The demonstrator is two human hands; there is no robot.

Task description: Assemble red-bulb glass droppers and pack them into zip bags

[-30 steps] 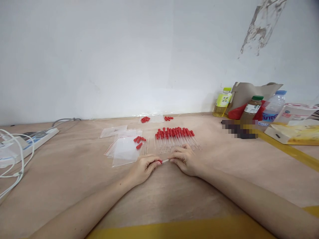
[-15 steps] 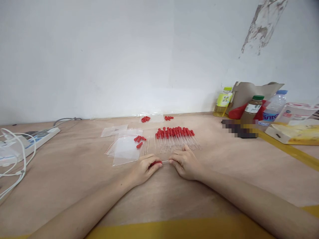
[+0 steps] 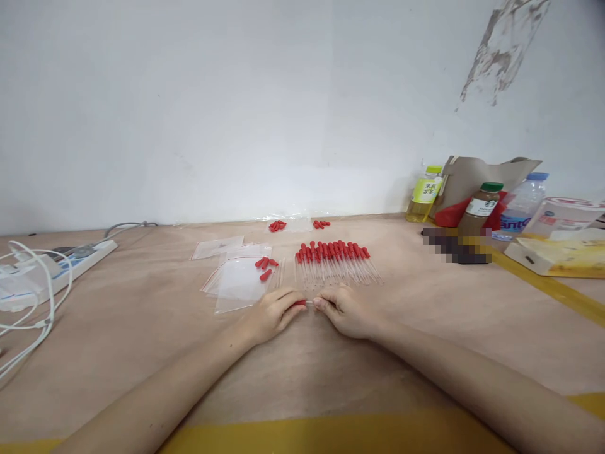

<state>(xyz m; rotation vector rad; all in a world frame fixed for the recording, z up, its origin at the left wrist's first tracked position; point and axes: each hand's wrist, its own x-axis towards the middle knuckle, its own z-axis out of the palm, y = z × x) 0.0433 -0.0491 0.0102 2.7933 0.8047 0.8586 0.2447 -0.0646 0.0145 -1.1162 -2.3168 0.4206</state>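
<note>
My left hand (image 3: 274, 315) is closed round a red rubber bulb (image 3: 301, 303), mostly hidden by its fingers. Pinched in my right hand (image 3: 344, 310) is a thin clear glass tube (image 3: 310, 303), its end at the bulb's mouth; how deep it sits I cannot tell. Just beyond the hands lies a row of droppers (image 3: 331, 255), red bulbs away from me and clear tips toward me. To its left are a few loose glass tubes (image 3: 282, 272). Several loose red bulbs (image 3: 266, 275) rest on clear zip bags (image 3: 239, 287).
At the wall are two small piles of red bulbs, one left (image 3: 277, 226) and one right (image 3: 322, 224), on clear plastic. A power strip (image 3: 82, 263) with white cables is on the left. Drink bottles (image 3: 424, 195), a paper bag (image 3: 491, 167) and a tissue pack (image 3: 558, 252) stand at the right.
My right hand has come closer to the left, and less of the glass tube shows between them. The left hand keeps its hold on the bulb. The view has shifted slightly.
</note>
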